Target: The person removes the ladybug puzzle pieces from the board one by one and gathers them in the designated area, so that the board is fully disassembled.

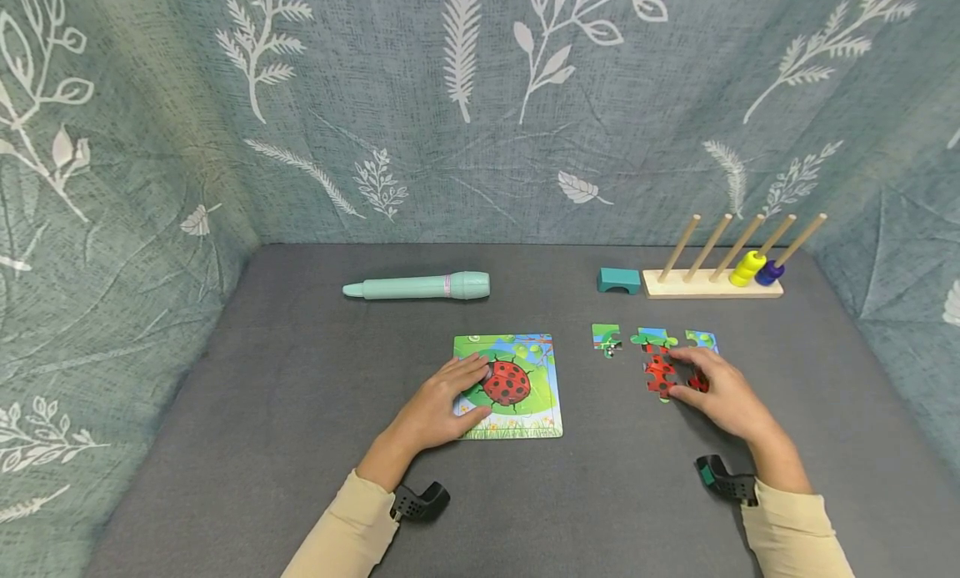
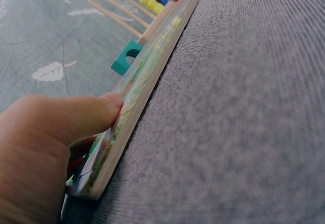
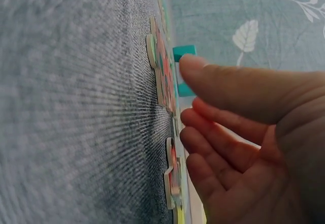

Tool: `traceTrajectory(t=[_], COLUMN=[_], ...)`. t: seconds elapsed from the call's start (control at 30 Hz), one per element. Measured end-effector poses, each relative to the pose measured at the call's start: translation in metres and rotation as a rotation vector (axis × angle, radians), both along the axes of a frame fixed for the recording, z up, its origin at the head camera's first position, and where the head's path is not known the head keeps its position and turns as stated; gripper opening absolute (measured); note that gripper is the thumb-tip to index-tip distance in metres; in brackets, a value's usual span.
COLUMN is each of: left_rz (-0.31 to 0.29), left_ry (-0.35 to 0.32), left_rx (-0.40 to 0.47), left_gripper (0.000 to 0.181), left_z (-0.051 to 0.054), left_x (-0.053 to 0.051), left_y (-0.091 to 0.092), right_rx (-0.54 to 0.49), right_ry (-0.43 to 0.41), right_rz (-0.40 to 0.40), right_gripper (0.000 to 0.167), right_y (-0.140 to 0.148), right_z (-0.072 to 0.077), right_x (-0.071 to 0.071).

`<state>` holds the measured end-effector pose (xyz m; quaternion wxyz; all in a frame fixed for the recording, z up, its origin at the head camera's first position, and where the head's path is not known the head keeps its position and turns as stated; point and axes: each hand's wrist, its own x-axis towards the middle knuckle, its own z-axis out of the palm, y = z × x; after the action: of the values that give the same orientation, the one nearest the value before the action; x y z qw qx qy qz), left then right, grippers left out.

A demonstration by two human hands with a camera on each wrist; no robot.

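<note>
A square ladybug puzzle board (image 1: 536,411) lies flat on the table. My left hand (image 1: 441,401) rests on its left side, fingers spread out over the picture, and the thumb (image 2: 94,115) presses its top face in the left wrist view. To the right are loose wooden puzzle pieces: a red spotted one (image 1: 659,373), a green-and-blue one (image 1: 654,336), a small green one (image 1: 606,337) and others partly covered. Over these pieces is my right hand (image 1: 723,394), thumb and fingers apart. Nothing shows between them in the right wrist view, and whether the fingertips touch a piece I cannot tell.
A teal arch block (image 1: 618,280) sits beside a wooden peg stand (image 1: 675,286) with yellow rings (image 1: 747,268) and dark blue rings (image 1: 770,272) at the back right. A mint-green pen-shaped object (image 1: 416,287) lies behind the board. A patterned curtain (image 1: 420,178) hangs behind the table.
</note>
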<state>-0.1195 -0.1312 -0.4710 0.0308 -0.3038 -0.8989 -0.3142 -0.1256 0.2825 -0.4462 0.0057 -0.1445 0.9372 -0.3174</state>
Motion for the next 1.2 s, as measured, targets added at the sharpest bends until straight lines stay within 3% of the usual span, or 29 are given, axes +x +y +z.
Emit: traceTrajectory(t=[0.23,0.53,0.67,0.87,1.2], left_rz=[0.000,-0.001,-0.002,0.005,0.011], left_ry=[0.003,0.006,0.000,-0.008,0.036], left_rx=[0.003,0.004,0.004,0.024,0.070], left_gripper=[0.058,0.058,0.058,0.061,0.064], left_z=[-0.001,-0.002,-0.002,-0.002,-0.001], left_x=[0.000,0.001,0.002,0.003,0.003], left_y=[0.000,0.000,0.001,0.000,-0.005], right_rx=[-0.048,-0.186,-0.201,-0.191,-0.222], right_ry=[-0.033,-0.090,-0.129,-0.123,-0.123], right_rz=[-0.010,0.092,0.112,0.178,0.289], right_gripper=[0.051,0.056,0.058,0.058,0.056], right_y=[-0.005,-0.019,-0.027,-0.048,-0.098], right_z=[0.004,0.005,0.002,0.001,0.008], right_x=[0.002,0.001,0.000,-0.001,-0.008])
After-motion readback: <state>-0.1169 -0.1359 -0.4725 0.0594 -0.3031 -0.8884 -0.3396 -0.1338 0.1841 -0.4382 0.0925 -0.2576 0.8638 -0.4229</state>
